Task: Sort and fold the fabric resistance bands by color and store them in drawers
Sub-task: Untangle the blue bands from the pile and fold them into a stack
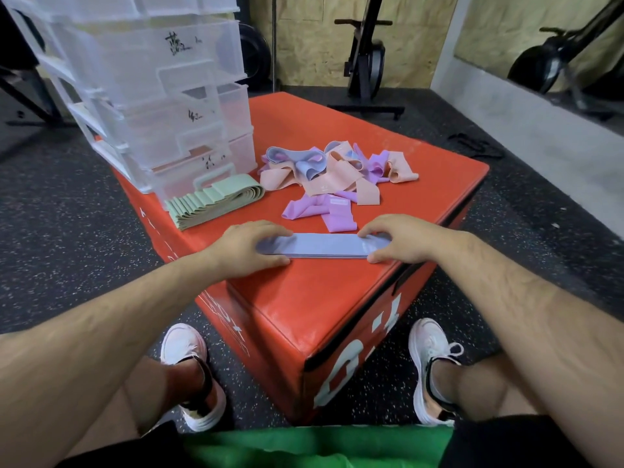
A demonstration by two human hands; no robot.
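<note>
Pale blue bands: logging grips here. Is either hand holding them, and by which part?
The left hand presses the left end of the pale blue bands, the right hand their right end; they lie flat on the red box, not lifted.

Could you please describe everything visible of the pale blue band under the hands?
The pale blue band is soft-looking fabric, laid flat as a long strip; its near edge shows several layers, so it is folded or stacked. It lies crosswise on top of the red box, on the person's side. The left hand presses its left end, the right hand its right end.
</note>
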